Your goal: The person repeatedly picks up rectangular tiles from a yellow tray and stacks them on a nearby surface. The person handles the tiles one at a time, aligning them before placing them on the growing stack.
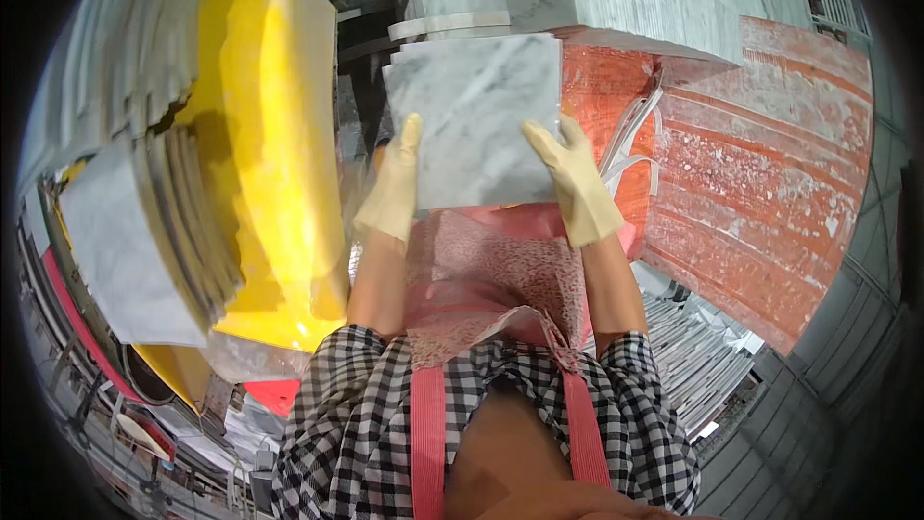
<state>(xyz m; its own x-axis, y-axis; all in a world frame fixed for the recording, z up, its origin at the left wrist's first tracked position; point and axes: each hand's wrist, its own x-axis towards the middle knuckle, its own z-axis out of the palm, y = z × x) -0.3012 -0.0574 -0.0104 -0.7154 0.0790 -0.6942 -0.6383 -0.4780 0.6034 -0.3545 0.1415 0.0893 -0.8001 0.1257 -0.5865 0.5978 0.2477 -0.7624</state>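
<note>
Marble tile (474, 120), square and grey-veined, is held up before the chest, left hand (393, 188) and right hand (574, 183) clamping opposite edges in yellow gloves. Seemingly mid-carry; setting down needs a level, two-handed lowering onto the tile stack (183, 221).

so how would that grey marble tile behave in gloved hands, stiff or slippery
The marble tile looks rigid: it stays flat though the left hand and right hand grip only its lower edges. Stone like this is probably heavy for its size. Its smooth face may slip, and it would likely chip if dropped.
</note>
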